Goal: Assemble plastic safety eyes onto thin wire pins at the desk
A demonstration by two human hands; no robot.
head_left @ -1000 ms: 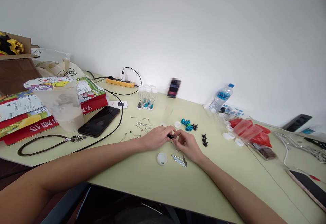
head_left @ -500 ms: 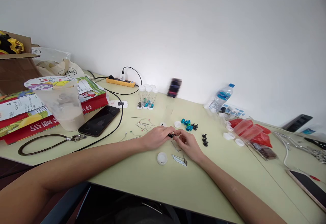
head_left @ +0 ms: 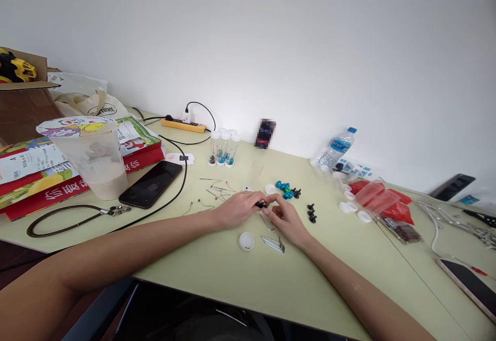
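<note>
My left hand [head_left: 241,208] is closed, pinching a small black part [head_left: 261,205] between thumb and forefinger. From the other side, the fingertips of my right hand [head_left: 285,219] close on the same part; its far end is hidden by the fingers. Just below my right fingers is a thin L-shaped metal rod [head_left: 267,222], and I cannot tell whether it touches the hand. Nearer me lie a bundle of hex keys [head_left: 273,244] and a round white cap [head_left: 247,241] with tiny pieces inside. Black knob-like parts [head_left: 311,213] and blue ones [head_left: 285,189] lie beyond my right hand.
Clear tubes with white caps [head_left: 222,149] stand at the back. Thin wire pieces [head_left: 219,192] are scattered left of my hands. A cup [head_left: 96,160] and a phone [head_left: 151,183] are further left. A water bottle [head_left: 338,147] and red packets [head_left: 395,214] are at right.
My right fingertips have shifted slightly around the black part. My left hand keeps its place, and the table objects look the same.
</note>
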